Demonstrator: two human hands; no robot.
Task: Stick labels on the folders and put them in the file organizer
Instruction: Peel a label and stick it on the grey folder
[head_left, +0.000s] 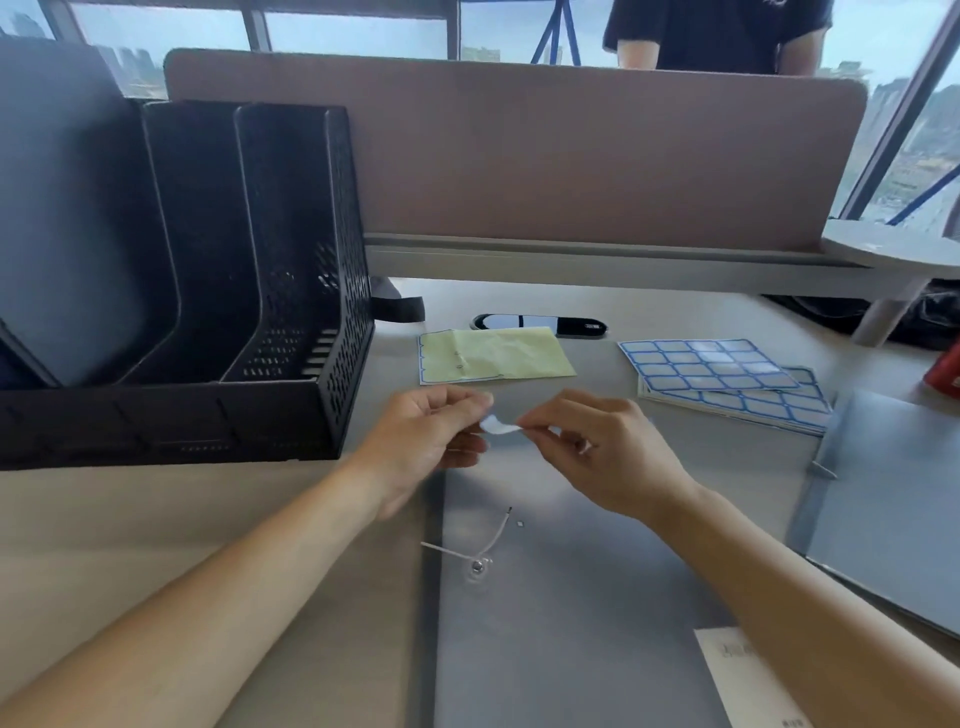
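A small white label (498, 426) hangs in the air between my two hands, a little above the desk. My left hand (421, 441) pinches its left end and my right hand (597, 452) pinches its right end. Below them lies a grey folder (561, 597) with a string clasp. A second grey folder (893, 499) lies at the right. Sheets of blue-edged labels (727, 379) are stacked behind it. The black mesh file organizer (291, 291) stands at the left, with a grey folder (72, 218) upright in its left slot.
A yellow backing sheet (493, 356) with its labels gone lies mid-desk, a dark phone-like object (540, 323) behind it. A pinkish desk divider (519, 156) runs across the back; a person in a dark shirt (717, 31) stands beyond. A red object (948, 371) sits at the right edge.
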